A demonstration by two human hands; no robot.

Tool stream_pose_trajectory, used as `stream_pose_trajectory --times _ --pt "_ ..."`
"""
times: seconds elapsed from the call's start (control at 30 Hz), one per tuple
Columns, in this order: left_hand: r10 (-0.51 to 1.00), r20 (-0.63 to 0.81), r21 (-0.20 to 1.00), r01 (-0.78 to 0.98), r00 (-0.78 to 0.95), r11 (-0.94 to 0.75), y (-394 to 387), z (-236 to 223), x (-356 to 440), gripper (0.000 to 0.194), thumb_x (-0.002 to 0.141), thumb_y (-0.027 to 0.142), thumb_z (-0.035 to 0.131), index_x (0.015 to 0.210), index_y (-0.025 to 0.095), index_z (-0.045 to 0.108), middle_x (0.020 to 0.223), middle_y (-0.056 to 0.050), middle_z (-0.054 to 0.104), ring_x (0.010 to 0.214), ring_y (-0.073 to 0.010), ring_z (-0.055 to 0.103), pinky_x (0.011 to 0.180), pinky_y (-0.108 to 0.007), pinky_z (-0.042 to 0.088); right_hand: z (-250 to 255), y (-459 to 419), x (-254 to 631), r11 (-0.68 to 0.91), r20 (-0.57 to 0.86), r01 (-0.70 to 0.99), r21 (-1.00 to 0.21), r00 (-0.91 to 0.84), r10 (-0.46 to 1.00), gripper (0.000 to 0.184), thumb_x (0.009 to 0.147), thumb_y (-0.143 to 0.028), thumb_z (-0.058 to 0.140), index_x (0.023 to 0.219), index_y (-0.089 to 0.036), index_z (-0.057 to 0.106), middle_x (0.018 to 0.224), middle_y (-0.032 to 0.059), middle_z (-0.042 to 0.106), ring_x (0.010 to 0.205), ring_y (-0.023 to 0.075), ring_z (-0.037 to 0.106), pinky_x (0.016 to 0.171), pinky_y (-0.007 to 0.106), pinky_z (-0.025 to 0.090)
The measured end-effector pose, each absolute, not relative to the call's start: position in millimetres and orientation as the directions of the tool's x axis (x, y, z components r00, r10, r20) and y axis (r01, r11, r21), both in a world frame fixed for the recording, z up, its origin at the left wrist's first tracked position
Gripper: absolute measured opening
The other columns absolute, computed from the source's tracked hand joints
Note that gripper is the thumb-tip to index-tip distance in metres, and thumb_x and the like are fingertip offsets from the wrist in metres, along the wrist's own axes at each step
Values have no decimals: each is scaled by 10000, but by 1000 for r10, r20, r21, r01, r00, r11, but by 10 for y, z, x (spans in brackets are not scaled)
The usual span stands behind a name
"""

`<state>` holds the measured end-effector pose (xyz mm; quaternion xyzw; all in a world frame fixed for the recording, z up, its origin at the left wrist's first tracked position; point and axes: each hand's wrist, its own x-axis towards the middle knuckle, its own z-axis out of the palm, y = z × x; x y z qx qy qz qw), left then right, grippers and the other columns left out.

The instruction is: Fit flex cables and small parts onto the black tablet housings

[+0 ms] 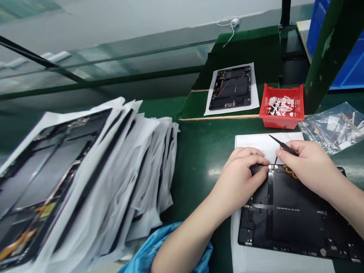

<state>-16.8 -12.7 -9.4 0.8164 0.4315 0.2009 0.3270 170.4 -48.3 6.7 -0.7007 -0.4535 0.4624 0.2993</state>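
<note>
A black tablet body (295,223), its inner side up, lies on a sheet of white paper (256,258) in front of me. My left hand (244,167) is at its far edge, thumb and forefinger closed together around that edge beside a small silvery part (271,168). Between the thumb and fingers of my right hand (309,163) are black tweezers (287,148). A thin dark tip below those fingers reaches down to the silvery part. Orange flex cable (290,172) shows partly under my right hand, which hides some of the tablet's far right side.
On the left leans a row of tablet bodies (57,159) interleaved with white sheets. Another tablet body (234,89) lies on paper farther back. A red bin (281,122) with small white pieces and a clear plastic bag (335,127) of parts sit beyond my right hand.
</note>
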Motion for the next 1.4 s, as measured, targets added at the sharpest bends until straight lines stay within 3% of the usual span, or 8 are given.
stream_pose_trajectory --times 0.3,0.57,0.73,0.83,0.93,1.1,1.3,1.4 --pt "812 47 664 588 582 -461 -151 -102 -155 153 795 113 725 876 239 753 1064 -26 695 1077 -236 595 978 -430 480 85 -398 1697 -470 -386 440 -765 271 882 242 810 -323 619 597 -216 581 530 -48 513 523 137 452 490 276 286" --pt "793 163 610 572 587 -548 -207 -144 -108 105 801 144 757 866 225 746 1021 -31 699 1034 -241 596 931 -428 497 73 -457 1716 -398 -370 342 -851 145 918 230 834 -348 606 654 -205 612 602 -37 560 568 133 475 513 259 321" --pt "761 261 572 539 594 -618 -251 -190 -91 98 834 106 704 824 200 729 967 -36 697 977 -223 590 872 -379 513 127 -568 1854 -342 -357 246 -907 -19 934 164 850 -378 646 847 -219 686 745 -23 632 703 154 569 602 253 411" --pt "751 295 566 525 590 -635 -267 -214 -86 86 842 107 700 827 189 722 950 -38 696 954 -215 591 839 -358 519 214 -635 1972 -321 -333 171 -932 -43 942 277 837 -424 722 1051 -249 700 915 5 692 855 188 636 715 270 485" --pt "737 322 552 515 594 -656 -276 -222 -84 70 846 118 706 830 184 723 940 -38 696 933 -210 592 814 -348 519 287 -684 2092 -271 -271 96 -958 16 962 365 874 -494 711 1159 -268 680 902 13 673 796 171 619 667 259 493" --pt "713 363 502 518 600 -692 -301 -227 -104 62 879 142 687 862 176 736 865 -35 686 856 -200 581 736 -328 510 312 -730 2198 -145 -106 139 -980 256 961 335 989 -542 539 1106 -258 673 598 -52 442 531 119 389 460 239 316" --pt "682 369 434 531 631 -727 -332 -272 -147 94 918 193 658 868 186 738 754 -18 685 753 -190 585 687 -331 489 294 -768 2118 -41 71 315 -948 334 940 340 978 -398 570 1299 -302 627 782 15 654 541 138 455 483 284 370" --pt "676 373 407 542 636 -735 -348 -264 -140 115 927 193 642 867 194 741 738 -7 691 722 -180 594 680 -331 479 301 -778 2111 -68 58 339 -938 348 936 247 951 -398 580 1116 -298 735 931 56 727 533 147 475 493 320 410"
